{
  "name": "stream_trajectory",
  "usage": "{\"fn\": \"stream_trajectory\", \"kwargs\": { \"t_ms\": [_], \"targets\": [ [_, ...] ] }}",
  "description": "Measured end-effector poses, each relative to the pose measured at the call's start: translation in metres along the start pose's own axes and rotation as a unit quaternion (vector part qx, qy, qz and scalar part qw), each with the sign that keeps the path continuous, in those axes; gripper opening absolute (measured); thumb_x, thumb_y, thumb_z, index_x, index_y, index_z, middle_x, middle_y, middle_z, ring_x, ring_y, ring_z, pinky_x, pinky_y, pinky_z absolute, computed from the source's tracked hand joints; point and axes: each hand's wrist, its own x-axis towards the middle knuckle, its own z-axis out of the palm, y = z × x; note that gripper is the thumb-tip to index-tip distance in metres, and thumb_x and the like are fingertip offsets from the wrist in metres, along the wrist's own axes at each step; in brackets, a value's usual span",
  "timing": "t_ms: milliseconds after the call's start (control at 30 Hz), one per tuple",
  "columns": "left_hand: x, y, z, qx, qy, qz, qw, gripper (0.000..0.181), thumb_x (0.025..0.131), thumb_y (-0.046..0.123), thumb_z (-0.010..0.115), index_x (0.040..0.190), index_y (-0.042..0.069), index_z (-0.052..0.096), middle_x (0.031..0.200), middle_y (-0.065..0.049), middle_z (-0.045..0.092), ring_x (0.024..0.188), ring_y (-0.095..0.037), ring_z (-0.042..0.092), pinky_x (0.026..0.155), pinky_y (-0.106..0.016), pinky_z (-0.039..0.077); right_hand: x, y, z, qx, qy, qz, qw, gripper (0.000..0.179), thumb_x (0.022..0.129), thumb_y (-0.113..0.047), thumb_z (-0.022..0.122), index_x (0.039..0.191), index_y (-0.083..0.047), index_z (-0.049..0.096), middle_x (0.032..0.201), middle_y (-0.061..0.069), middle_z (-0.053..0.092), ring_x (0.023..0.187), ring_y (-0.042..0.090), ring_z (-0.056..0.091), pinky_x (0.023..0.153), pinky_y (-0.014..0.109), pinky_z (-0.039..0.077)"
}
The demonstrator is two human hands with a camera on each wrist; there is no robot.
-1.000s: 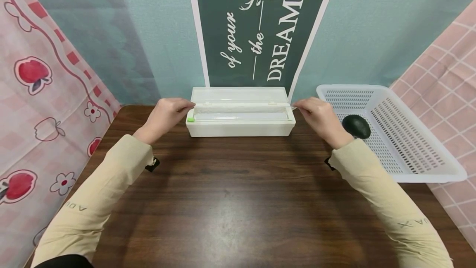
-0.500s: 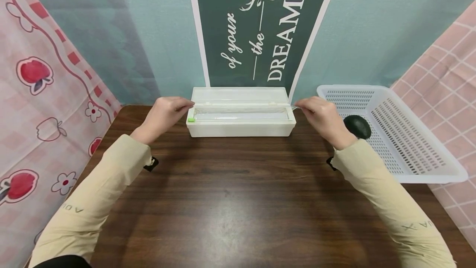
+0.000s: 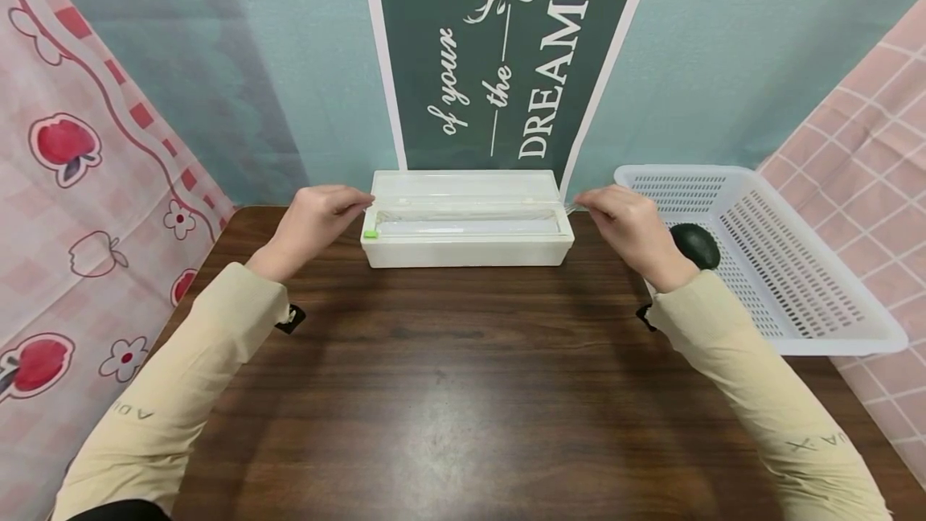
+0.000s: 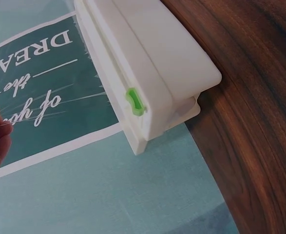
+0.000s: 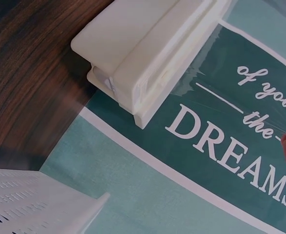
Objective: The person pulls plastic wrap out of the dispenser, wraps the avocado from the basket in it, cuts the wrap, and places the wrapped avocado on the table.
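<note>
In the head view a white dispenser box sits on the brown tabletop at twelve o'clock, its lid raised. A sheet of clear film stretches across its mouth, hard to make out except for its crinkled edge and faint creases. At the box's nine o'clock, the left hand pinches one end of the film between thumb and bent fingers; at three o'clock the right hand pinches the other, a wisp showing by its fingertips. Both hands are closed, their palms turned out of sight. The wrist views cut each hand off at the edge, leaving little beyond the fingertips.

A green clip marks the box's nine o'clock end. Farther out at three o'clock stands a white basket, partly covered by the right sleeve, with a dark green oval object inside, its near side overlapped by the right hand.
</note>
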Motion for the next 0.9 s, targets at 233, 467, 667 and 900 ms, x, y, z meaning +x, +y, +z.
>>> {"fn": "stream_trajectory", "kwargs": {
  "t_ms": [233, 467, 667, 900],
  "targets": [
    [0.003, 0.0025, -0.0032, 0.0, 0.008, 0.005, 1.0, 0.018, 0.074, -0.007, 0.071, 0.091, -0.001, 0.072, 0.084, -0.013, 0.07, 0.074, -0.024, 0.066, 0.066, -0.036, 0.054, 0.0016, -0.0001, -0.0027, 0.0, 0.005, 0.002, 1.0, 0.023, 0.078, 0.017, 0.057, 0.09, 0.002, 0.069, 0.085, 0.013, 0.068, 0.08, 0.024, 0.064, 0.073, 0.034, 0.049],
    [0.0032, 0.0047, -0.0055, -0.002, 0.014, 0.009, 0.9999, 0.017, 0.074, -0.007, 0.071, 0.091, -0.001, 0.072, 0.085, -0.013, 0.07, 0.074, -0.024, 0.066, 0.066, -0.036, 0.054, 0.0027, -0.0012, -0.0058, 0.0, 0.004, 0.006, 1.0, 0.023, 0.079, 0.016, 0.055, 0.091, 0.002, 0.069, 0.086, 0.013, 0.069, 0.081, 0.024, 0.064, 0.074, 0.032, 0.048],
    [0.0016, 0.0065, -0.0065, 0.003, 0.018, 0.014, 0.9997, 0.018, 0.075, -0.007, 0.07, 0.092, -0.001, 0.072, 0.086, -0.014, 0.07, 0.076, -0.024, 0.066, 0.067, -0.037, 0.054, 0.0024, -0.0044, -0.0084, 0.002, 0.011, 0.001, 0.9999, 0.022, 0.079, 0.016, 0.058, 0.091, 0.002, 0.069, 0.086, 0.013, 0.069, 0.081, 0.024, 0.064, 0.074, 0.032, 0.048],
    [0.0001, 0.01, -0.0088, 0.008, 0.023, 0.017, 0.9996, 0.018, 0.075, -0.007, 0.07, 0.092, 0.0, 0.072, 0.086, -0.014, 0.07, 0.076, -0.025, 0.066, 0.068, -0.037, 0.054, 0.0017, -0.0063, -0.0093, 0.004, 0.03, -0.003, 0.9995, 0.02, 0.078, 0.015, 0.059, 0.089, 0.001, 0.07, 0.085, 0.013, 0.069, 0.079, 0.025, 0.064, 0.074, 0.03, 0.048]
  ]
}}
